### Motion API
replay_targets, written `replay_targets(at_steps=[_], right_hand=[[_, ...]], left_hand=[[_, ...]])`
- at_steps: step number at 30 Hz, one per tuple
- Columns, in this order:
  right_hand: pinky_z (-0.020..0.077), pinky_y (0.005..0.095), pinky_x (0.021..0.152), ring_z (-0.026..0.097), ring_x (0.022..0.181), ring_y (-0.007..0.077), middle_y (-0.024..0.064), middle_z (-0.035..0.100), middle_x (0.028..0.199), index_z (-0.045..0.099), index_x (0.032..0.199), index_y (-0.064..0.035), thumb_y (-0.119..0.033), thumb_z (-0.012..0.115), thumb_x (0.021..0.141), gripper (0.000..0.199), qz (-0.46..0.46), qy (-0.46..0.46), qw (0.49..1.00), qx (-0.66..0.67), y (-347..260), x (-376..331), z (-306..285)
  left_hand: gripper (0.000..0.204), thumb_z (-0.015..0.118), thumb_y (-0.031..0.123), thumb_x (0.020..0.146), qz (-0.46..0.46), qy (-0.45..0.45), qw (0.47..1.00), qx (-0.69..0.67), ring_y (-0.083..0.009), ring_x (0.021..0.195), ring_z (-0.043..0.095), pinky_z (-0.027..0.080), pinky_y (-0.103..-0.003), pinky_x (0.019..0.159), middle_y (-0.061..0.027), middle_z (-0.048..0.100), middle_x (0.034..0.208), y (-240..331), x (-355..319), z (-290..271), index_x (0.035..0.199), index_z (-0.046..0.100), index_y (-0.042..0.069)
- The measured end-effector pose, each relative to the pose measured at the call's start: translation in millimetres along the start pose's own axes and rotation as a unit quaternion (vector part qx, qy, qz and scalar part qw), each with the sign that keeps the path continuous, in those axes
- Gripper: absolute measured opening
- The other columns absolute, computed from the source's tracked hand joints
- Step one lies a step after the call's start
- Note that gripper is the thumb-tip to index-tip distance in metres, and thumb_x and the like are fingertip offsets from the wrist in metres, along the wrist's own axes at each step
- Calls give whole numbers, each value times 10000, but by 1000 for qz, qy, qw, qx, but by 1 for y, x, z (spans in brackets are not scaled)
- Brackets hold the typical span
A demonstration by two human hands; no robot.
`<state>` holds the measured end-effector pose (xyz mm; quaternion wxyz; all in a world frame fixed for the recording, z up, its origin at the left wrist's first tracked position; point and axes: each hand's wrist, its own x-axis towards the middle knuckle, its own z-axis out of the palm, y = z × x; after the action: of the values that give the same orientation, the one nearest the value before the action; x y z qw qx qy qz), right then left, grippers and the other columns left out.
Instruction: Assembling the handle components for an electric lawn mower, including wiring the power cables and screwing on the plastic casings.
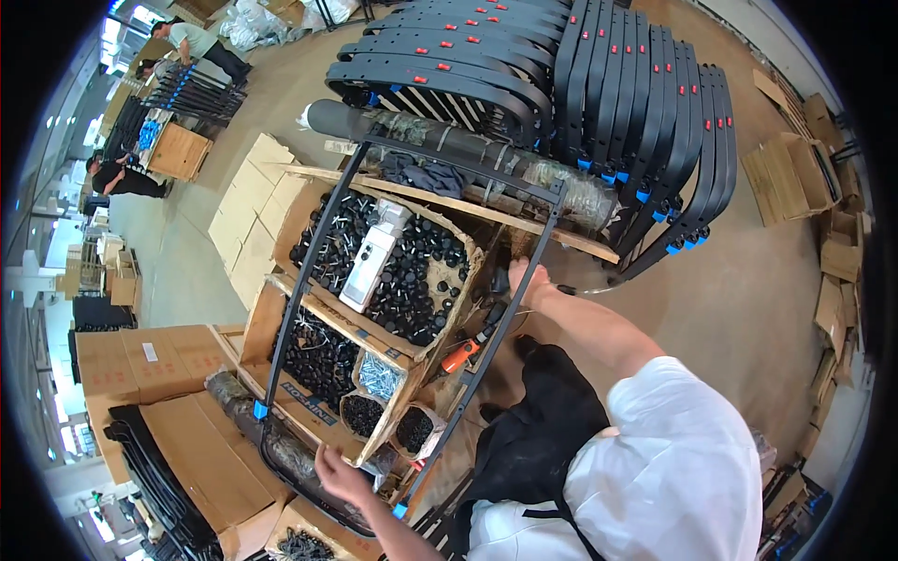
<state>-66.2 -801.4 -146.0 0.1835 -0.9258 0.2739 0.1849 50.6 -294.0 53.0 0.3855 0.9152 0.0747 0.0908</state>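
Note:
A long black tubular frame (309, 280) with blue end caps lies tilted across open cardboard boxes. My right hand (527, 282) grips its right rail near the far end. My left hand (339, 474) holds the near curved end of the same frame, close to a blue cap (400, 510). My white sleeve and black apron fill the lower right.
Under the frame, cardboard boxes (426, 351) hold black caps and screws. A white hand tool (372, 257) lies on the caps, with an orange tool (458, 356) beside them. Stacked black curved frames (599, 84) stand behind. Flat cartons (178, 439) lie left. Other people (192, 42) work far left.

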Motion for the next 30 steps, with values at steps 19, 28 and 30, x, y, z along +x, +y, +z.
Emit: replay_targets(at_steps=[19,28,30], right_hand=[[575,551,778,707,808,470,283,708,810,693,897,63,-330,599,924,405,-36,153,986,62,72,-190,-343],[583,521,770,725,803,431,281,713,812,702,874,101,-360,568,912,482,27,57,992,113,81,-150,-336],[582,520,772,725,802,430,278,714,810,705,872,96,-363,568,915,480,28,50,992,110,81,-146,-337]], left_hand=[[395,549,374,1107,181,-698,543,-430,-141,1115,589,428,-315,1041,-47,687,1130,434,-163,314,1205,680,14],[281,649,313,1052,72,-685,575,-441,-101,950,585,456,-283,887,-10,673,1001,428,-163,351,1063,712,39],[259,665,288,1052,58,-687,575,-441,-95,956,598,471,-283,897,-6,690,1009,430,-162,354,1057,719,35]])
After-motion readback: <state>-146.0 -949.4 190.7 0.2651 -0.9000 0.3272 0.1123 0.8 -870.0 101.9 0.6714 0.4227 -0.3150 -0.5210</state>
